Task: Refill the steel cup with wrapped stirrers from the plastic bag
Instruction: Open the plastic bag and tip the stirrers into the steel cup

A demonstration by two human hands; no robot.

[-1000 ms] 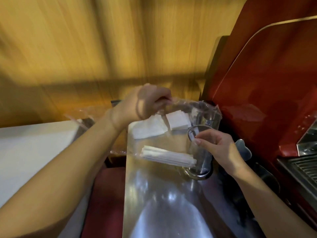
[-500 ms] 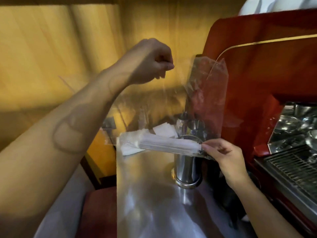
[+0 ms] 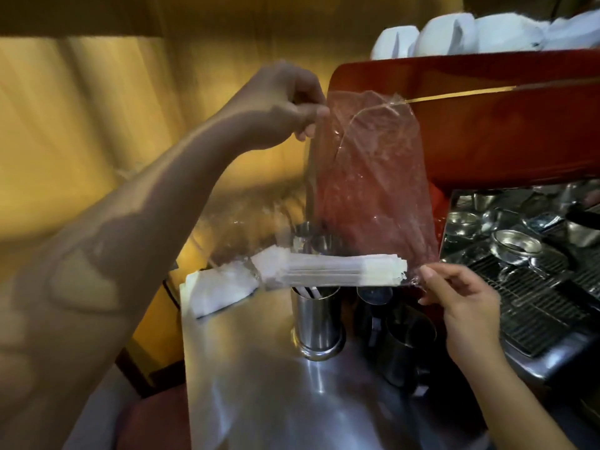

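A clear plastic bag (image 3: 367, 177) hangs upright over the counter. My left hand (image 3: 285, 102) pinches its top corner, raised high. My right hand (image 3: 461, 300) pinches its lower right corner. A bundle of white wrapped stirrers (image 3: 337, 269) lies level along the bag's bottom, just above the steel cup (image 3: 316, 323). The cup stands on the steel counter (image 3: 253, 378) and holds a few stirrers at its rim.
A pile of white napkins (image 3: 217, 290) lies at the counter's back left. Dark steel pitchers (image 3: 406, 345) stand right of the cup. A red espresso machine (image 3: 487, 125) with drip grate (image 3: 535, 306) fills the right side, white cups (image 3: 454, 30) on top.
My left hand rose from the counter and moved right, lifting the bag upright. The stirrer bundle slid to the bag's bottom, above the cup. The head view tilted up.
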